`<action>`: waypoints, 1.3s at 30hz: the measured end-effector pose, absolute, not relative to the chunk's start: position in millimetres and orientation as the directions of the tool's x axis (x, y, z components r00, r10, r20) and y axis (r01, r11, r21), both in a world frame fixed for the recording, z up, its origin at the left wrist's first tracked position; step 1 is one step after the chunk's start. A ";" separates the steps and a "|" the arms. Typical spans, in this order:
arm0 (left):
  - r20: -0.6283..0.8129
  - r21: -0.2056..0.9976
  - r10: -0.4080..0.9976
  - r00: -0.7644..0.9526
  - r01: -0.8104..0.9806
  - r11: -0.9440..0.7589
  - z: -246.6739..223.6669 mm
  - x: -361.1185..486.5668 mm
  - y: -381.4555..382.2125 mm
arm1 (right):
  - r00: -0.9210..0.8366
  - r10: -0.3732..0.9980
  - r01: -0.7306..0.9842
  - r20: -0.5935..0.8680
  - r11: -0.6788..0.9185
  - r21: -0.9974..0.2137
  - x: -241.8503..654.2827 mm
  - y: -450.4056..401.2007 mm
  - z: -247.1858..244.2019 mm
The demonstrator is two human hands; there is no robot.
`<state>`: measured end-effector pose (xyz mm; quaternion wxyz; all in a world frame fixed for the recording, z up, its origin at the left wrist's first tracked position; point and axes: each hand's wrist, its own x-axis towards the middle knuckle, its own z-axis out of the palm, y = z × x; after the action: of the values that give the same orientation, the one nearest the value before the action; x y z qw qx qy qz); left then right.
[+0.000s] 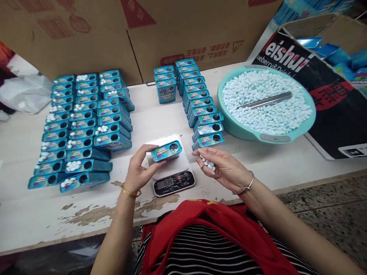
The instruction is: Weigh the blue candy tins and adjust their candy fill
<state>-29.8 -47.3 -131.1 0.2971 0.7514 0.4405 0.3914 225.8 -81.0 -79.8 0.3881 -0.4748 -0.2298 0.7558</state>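
Observation:
A blue candy tin point(166, 151) stands on a small white kitchen scale point(174, 179), whose display is lit. Pale candies show in the tin's round opening. My left hand point(141, 165) grips the tin from its left side, fingers behind and thumb in front. Just right of the scale, my right hand point(222, 168) is cupped closed around several white candies point(207, 164). Close beyond that hand, a row of blue tins point(203, 111) with dark round openings runs away from me. A turquoise basin point(272, 138) full of pale candies point(260, 86) sits to the right, a metal scoop point(266, 100) lying on them.
Several rows of blue tins point(81, 129) fill the left of the worn white table point(11, 215), some with candies on their lids. More tins point(166, 90) stand at the back. A large cardboard box point(102, 44) closes off the rear; a black printed carton point(321, 120) lies at right.

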 end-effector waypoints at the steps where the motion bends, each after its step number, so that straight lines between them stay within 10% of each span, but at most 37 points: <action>1: 0.329 0.789 0.896 0.299 0.434 -0.435 -131.3 -29.2 -47.4 | -0.256 0.803 -0.369 -0.538 -0.595 -0.714 225.2 -81.2 -80.1; 39: 0.297 0.903 0.955 0.018 0.321 -0.287 -125.4 -59.0 -55.4 | -0.386 0.810 -0.255 -0.441 -0.554 -0.793 191.1 -43.2 -61.0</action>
<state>-59.0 -55.4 -125.4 0.3240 0.6358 0.5015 0.4892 191.1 -43.2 -61.0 0.3468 -0.4321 -0.3209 0.7681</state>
